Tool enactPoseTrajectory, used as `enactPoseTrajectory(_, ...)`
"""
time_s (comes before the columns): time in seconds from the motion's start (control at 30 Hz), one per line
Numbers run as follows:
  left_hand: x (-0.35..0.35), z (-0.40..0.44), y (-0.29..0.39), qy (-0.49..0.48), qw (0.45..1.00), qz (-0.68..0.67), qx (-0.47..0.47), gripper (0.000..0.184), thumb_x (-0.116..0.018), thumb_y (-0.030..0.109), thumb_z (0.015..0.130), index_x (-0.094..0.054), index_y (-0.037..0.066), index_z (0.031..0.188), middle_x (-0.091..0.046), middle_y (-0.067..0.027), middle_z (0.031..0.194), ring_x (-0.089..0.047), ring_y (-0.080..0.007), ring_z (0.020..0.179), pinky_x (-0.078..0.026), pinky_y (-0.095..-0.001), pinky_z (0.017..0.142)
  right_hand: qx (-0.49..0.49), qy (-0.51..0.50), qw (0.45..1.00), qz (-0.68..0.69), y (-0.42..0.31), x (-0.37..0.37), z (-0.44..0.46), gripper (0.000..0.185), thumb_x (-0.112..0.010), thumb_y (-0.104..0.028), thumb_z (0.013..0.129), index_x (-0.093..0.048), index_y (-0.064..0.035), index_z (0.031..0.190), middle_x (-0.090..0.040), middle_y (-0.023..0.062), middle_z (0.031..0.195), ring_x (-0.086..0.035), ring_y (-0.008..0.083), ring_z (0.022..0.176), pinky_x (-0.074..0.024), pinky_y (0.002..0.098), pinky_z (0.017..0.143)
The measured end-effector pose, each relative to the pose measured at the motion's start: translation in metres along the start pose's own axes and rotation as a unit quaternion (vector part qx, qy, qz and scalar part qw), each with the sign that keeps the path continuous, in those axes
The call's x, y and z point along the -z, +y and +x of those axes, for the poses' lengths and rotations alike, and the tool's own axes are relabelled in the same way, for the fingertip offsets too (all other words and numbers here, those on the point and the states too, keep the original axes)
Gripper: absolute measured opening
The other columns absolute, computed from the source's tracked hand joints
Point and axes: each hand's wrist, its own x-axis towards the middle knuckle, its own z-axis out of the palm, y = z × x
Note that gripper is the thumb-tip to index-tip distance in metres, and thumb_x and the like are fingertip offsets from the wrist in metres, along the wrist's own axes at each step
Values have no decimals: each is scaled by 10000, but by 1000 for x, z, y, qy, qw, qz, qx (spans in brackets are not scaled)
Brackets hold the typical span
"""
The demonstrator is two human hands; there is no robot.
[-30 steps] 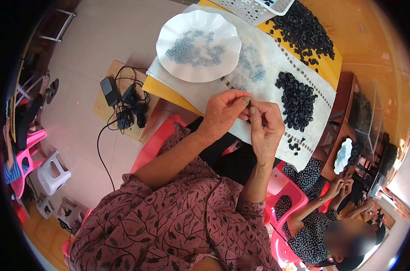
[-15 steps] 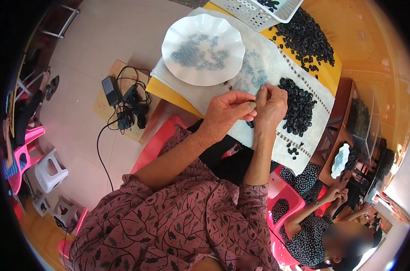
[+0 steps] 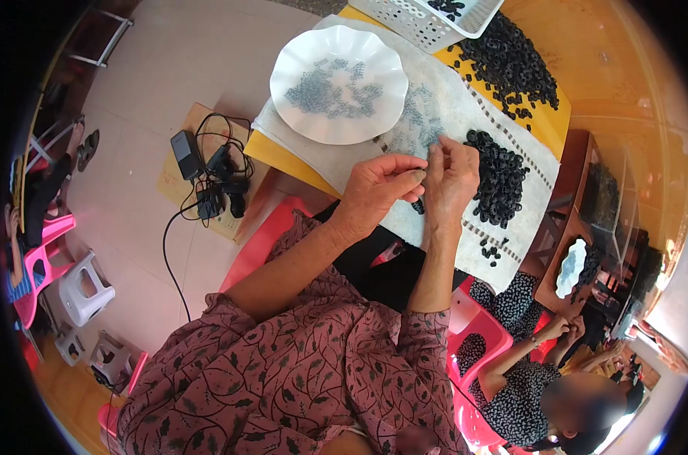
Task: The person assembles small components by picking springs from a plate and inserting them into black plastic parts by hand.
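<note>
Over the near edge of the white cloth point(image 3: 404, 155), my left hand point(image 3: 378, 193) is closed in a pinch on a small dark piece, mostly hidden by the fingertips. My right hand point(image 3: 451, 182) is beside it, fingers bent together at the scattered clear beads point(image 3: 418, 114); whatever its fingertips hold is too small to tell. A white scalloped plate point(image 3: 393, 72) with small clear bluish beads lies beyond my left hand. To the right of my right hand is a pile of black ring-like pieces point(image 3: 499, 180). Several loose black pieces point(image 3: 492, 254) lie below that pile.
A white perforated basket point(image 3: 412, 23) and a larger black heap point(image 3: 510, 61) are at the far side. Cables and an adapter point(image 3: 184, 154) lie on a box at left. Another person point(image 3: 522, 379) sits at lower right near a small tray point(image 3: 571, 267). Stools stand at left.
My right hand has moved away from me, from beside my left fingertips to the scattered beads. My left hand keeps its pinch. The view has shifted slightly.
</note>
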Motion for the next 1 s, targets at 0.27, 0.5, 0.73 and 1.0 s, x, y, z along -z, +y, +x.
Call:
enactPoseTrajectory(0.27, -1, 0, 1, 7, 1000, 12, 12, 246, -605, 90, 909, -616, -16, 1130, -664, -80, 992, -642, -119, 823, -533, -240, 727, -163, 16, 975, 148, 6, 17, -11, 68, -633, -35, 850, -599, 21, 868, -590, 52, 725, -542, 109, 614, -466, 267, 575)
enactPoseTrajectory(0.5, -2, 0, 2, 12, 1000, 13, 20, 246, -609, 104, 910, -620, -14, 1125, -668, -77, 979, -644, -118, 819, -532, -240, 719, -187, 9, 962, 198, 11, 29, -15, 112, -619, -1, 846, -581, 18, 950, -601, 30, 775, -525, 59, 596, -437, 207, 530)
enactPoseTrajectory(0.73, -3, -1, 2, 12, 1000, 17, 23, 247, -609, 116, 912, -621, -16, 1121, -669, -77, 971, -646, -119, 804, -528, -234, 707, -227, 5, 937, 264, 17, 37, -23, 150, -632, 28, 826, -606, 17, 974, -611, 26, 815, -530, 49, 634, -439, 189, 552)
enactPoseTrajectory(1.0, -3, -2, 2, 3, 998, -22, 62, 248, -584, 122, 927, -618, -19, 1127, -664, -86, 950, -650, -129, 787, -527, -238, 689, -206, 26, 949, 236, 9, 43, -21, 140, -608, 44, 827, -631, 6, 960, -616, 12, 797, -533, 59, 606, -447, 195, 565)
